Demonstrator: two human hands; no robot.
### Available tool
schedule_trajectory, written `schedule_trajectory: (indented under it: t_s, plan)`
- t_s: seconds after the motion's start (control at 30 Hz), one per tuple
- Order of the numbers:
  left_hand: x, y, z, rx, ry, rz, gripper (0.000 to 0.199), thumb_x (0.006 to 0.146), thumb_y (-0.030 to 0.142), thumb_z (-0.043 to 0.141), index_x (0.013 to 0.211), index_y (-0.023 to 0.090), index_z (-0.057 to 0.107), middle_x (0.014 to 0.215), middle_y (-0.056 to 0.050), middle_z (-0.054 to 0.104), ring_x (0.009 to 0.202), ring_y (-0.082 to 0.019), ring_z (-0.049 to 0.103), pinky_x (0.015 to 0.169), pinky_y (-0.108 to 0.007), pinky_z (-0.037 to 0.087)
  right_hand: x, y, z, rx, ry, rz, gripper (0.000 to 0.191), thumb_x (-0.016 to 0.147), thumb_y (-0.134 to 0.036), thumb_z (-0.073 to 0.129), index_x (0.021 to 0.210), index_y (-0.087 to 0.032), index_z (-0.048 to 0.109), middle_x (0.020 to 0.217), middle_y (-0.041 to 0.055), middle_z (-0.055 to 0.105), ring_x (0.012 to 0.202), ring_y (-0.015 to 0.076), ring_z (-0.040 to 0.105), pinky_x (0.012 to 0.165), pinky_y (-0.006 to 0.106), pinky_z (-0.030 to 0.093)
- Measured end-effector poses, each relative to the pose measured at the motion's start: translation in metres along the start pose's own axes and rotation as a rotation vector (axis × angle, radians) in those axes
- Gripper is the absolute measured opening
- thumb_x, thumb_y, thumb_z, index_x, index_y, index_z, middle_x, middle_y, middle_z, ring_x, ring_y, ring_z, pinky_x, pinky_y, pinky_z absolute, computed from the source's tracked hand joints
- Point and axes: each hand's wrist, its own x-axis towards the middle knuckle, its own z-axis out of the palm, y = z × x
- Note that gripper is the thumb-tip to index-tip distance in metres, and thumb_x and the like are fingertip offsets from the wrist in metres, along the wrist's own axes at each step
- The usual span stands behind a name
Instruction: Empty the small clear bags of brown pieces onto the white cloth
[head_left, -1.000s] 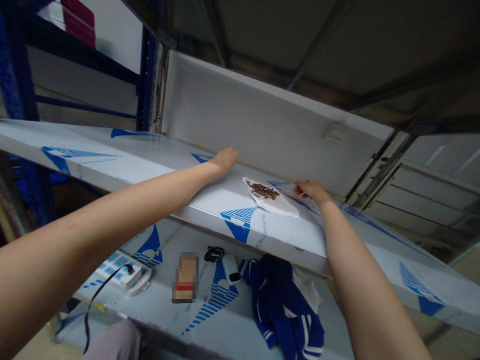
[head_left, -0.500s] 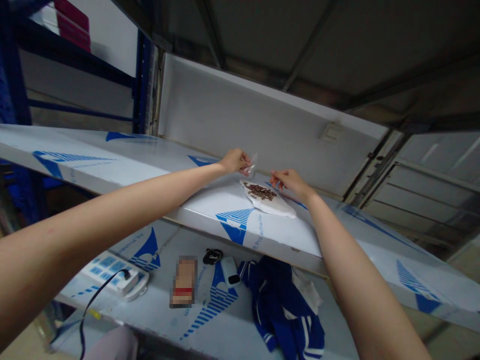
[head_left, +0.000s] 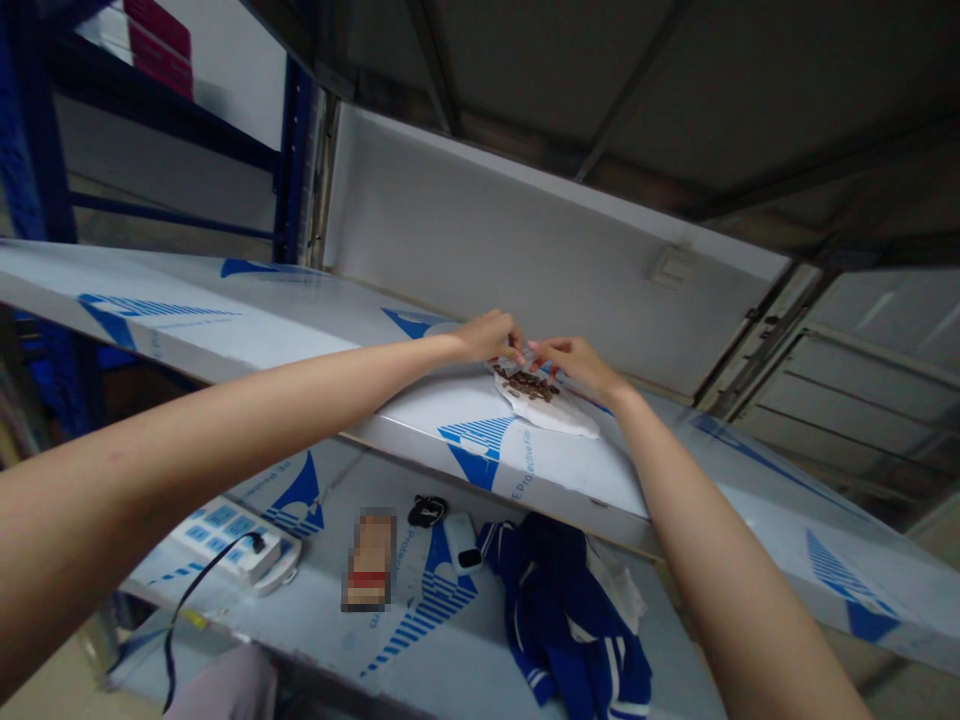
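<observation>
My left hand pinches a small clear plastic bag above the upper shelf. My right hand meets it from the other side, with its fingers drawn together at the bag. Whatever those fingertips hold is too small to make out. Just below both hands lies a heap of small brown pieces, like beans or seeds, on a white sheet of paper or cloth. The back of the heap is partly hidden by the bag and fingers.
The upper shelf wears blue-printed protective film. On the lower shelf are a white power strip with a black cord, a blurred-out object, a small black item, a pale device and a blue-and-white garment. A wall stands behind.
My right hand has moved left and my left hand slightly right and down, so they now meet at the bag. The bag has come lower, over the brown pieces.
</observation>
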Motion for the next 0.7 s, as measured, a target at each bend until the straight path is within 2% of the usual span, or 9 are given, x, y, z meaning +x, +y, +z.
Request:
schedule_trajectory:
  t_s: [0.2,0.43,0.6,0.7]
  plan:
    - [0.0001,0.0024,0.0005,0.135,-0.007,0.026,0.019,0.074,0.033,0.07,0.074,0.014,0.07,0.065,-0.002,0.06,0.059,-0.011,0.047,0.056,-0.022,0.026,-0.0017,0.0006,-0.0002,-0.006,0.033,0.009,0.026,0.078,-0.041,0.062,0.069,-0.018,0.072,0.075,0.0062,0.071,0.063,0.0141,0.058,0.058,0.024,0.043]
    - [0.0003,-0.002,0.0025,0.102,0.007,0.057,0.025,0.074,0.037,0.069,0.07,0.012,0.066,0.062,-0.001,0.057,0.057,-0.011,0.045,0.056,-0.023,0.026,-0.005,-0.0029,-0.0038,-0.021,0.095,0.073,0.028,0.077,-0.041,0.065,0.066,-0.016,0.072,0.073,0.0091,0.072,0.064,0.0157,0.06,0.059,0.025,0.044]
    - [0.0003,-0.0025,0.0054,0.122,0.024,0.068,0.025,0.076,0.035,0.066,0.073,0.011,0.065,0.065,-0.002,0.058,0.059,-0.011,0.046,0.057,-0.024,0.028,-0.0055,-0.0027,-0.0043,0.048,0.048,0.103,0.022,0.077,-0.036,0.067,0.068,-0.017,0.073,0.075,0.0086,0.072,0.065,0.0148,0.061,0.062,0.025,0.046]
    - [-0.0009,-0.0009,0.0047,0.166,0.045,0.079,0.021,0.079,0.032,0.063,0.078,0.011,0.067,0.073,-0.004,0.062,0.065,-0.013,0.049,0.061,-0.024,0.03,-0.0045,0.0009,-0.0048,0.062,0.02,0.171,0.027,0.081,-0.036,0.062,0.066,-0.016,0.073,0.072,0.0083,0.071,0.058,0.0127,0.059,0.06,0.025,0.045]
